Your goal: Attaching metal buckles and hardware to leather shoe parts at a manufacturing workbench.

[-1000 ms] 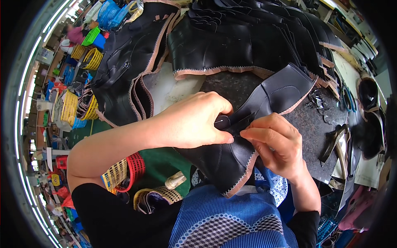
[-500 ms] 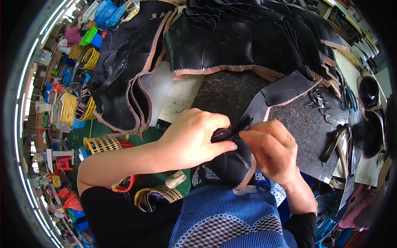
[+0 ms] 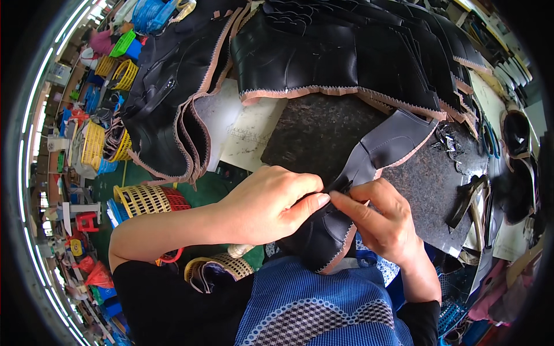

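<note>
A black leather shoe upper (image 3: 322, 241) with a tan zigzag-cut edge hangs over my lap at the table's near edge. Its grey inner side (image 3: 398, 138) stretches up onto the dark table board. My left hand (image 3: 268, 205) is closed on the upper, thumb and index finger pinching its middle. Against that thumb press the fingertips of my right hand (image 3: 384, 219), pinched on the leather at the same spot. A small dark pointed piece stands up beside the right fingers; I cannot tell whether it belongs to the upper. The fingers partly hide the pinched part.
Stacked black uppers (image 3: 323, 57) cover the far side of the table, and more uppers (image 3: 167, 109) lie at the left. Black scraps (image 3: 449, 141) and dark strips (image 3: 467, 202) lie at the right. Yellow baskets (image 3: 144, 199) stand on the green floor at left.
My left hand has moved slightly down, and its thumb now meets the right fingertips. The right fingers have shifted a little left along the upper, whose lower part has swung slightly left.
</note>
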The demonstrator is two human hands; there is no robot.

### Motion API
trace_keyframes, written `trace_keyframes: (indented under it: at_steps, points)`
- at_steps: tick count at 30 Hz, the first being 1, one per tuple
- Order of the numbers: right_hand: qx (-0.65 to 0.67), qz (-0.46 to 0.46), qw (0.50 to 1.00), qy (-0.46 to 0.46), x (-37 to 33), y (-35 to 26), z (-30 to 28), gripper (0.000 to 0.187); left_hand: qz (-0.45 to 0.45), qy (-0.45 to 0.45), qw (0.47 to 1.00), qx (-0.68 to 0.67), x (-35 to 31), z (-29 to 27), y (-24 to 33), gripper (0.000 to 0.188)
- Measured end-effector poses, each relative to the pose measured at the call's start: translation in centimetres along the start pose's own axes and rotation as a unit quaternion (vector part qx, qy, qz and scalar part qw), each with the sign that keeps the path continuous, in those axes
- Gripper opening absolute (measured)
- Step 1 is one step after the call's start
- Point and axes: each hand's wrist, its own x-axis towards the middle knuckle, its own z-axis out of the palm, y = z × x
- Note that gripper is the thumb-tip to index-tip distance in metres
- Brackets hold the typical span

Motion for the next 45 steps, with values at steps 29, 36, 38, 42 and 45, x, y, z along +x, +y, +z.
trace_keyframes:
  at_steps: [29, 36, 38, 42, 45]
  points:
    - [-0.047, -0.069, 0.996, 0.017, -1.5, 0.3, 0.4, 0.041, 0.051, -0.003, 0.998, -0.019, 0.4, 1.1, -0.1, 0.02]
    - [0.088, 0.063, 0.993, 0.055, -1.7, -0.1, 1.3, 0.041, 0.05, 0.019, 0.998, -0.018, 0.5, 1.2, -0.6, 0.031]
    - [0.156, 0.129, 0.976, 0.086, -2.2, -0.3, 2.1, 0.047, 0.05, 0.024, 0.998, -0.025, 0.4, 1.5, -0.7, 0.031]
    - [0.232, 0.225, 0.936, 0.138, -1.9, -1.1, 2.8, 0.043, 0.062, 0.064, 0.996, -0.009, 0.1, 2.4, -1.0, 0.028]
    - [0.179, 0.116, 0.969, 0.122, -1.7, -0.3, 2.5, 0.031, 0.061, 0.088, 0.994, 0.002, -0.2, 2.6, -1.1, 0.028]
